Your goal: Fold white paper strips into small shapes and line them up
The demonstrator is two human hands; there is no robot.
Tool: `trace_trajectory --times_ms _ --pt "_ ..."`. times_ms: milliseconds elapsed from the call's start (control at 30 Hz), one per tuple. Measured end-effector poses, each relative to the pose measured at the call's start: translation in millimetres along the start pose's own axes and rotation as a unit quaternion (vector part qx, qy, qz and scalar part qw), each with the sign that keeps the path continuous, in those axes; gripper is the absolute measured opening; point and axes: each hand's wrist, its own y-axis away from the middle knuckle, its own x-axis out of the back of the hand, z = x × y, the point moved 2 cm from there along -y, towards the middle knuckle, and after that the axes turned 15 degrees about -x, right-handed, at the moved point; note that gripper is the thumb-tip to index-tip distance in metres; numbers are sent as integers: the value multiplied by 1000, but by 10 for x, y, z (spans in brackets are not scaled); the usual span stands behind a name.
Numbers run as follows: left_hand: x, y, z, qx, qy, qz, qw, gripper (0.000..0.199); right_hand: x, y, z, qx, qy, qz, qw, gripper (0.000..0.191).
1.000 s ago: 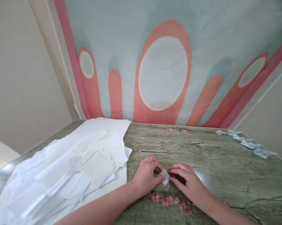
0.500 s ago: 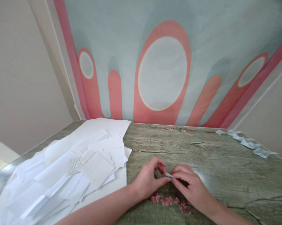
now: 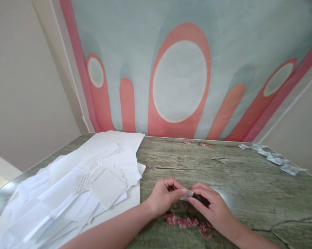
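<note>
A small folded piece of white paper (image 3: 187, 195) is pinched between my two hands, a little above the table. My left hand (image 3: 165, 197) grips its left end, thumb laid across the front. At its right end, my right hand (image 3: 210, 204) holds it between thumb and fingertips. Part of the paper is hidden by my fingers. To the left of my left hand lies a big heap of white paper sheets and scraps (image 3: 109, 188), some with printed text.
The wood-patterned table (image 3: 244, 180) has pink flower prints. Several small folded papers (image 3: 274, 158) lie in a row along its far right edge. Behind the table stands a wall covering (image 3: 135, 34) with coral and white shapes.
My left thumb and fingers have shifted on the paper, with the thumb now higher and further right. The paper has turned so more of its face shows. My right hand has barely moved.
</note>
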Motion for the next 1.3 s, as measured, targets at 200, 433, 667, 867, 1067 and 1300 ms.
trace_trajectory --times_ms 200,433,667,867,1067,1300 --pt "-21 -13 35 12 96 27 995 31 -15 1 -7 -21 -5 -26 999 13" --pt "29 -27 12 -62 -55 -11 996 23 20 9 0 -7 -49 38 998 13" --pt "32 10 100 -160 -259 -45 952 20 96 0 25 120 79 127 982 9" --pt "16 55 126 -197 -392 -98 893 16 58 9 -6 188 227 120 948 14" --pt "23 51 84 -190 -464 -157 851 5 -12 26 9 190 255 94 943 20" --pt "36 43 60 -179 -486 -190 834 1 -32 16 57 178 258 56 948 22"
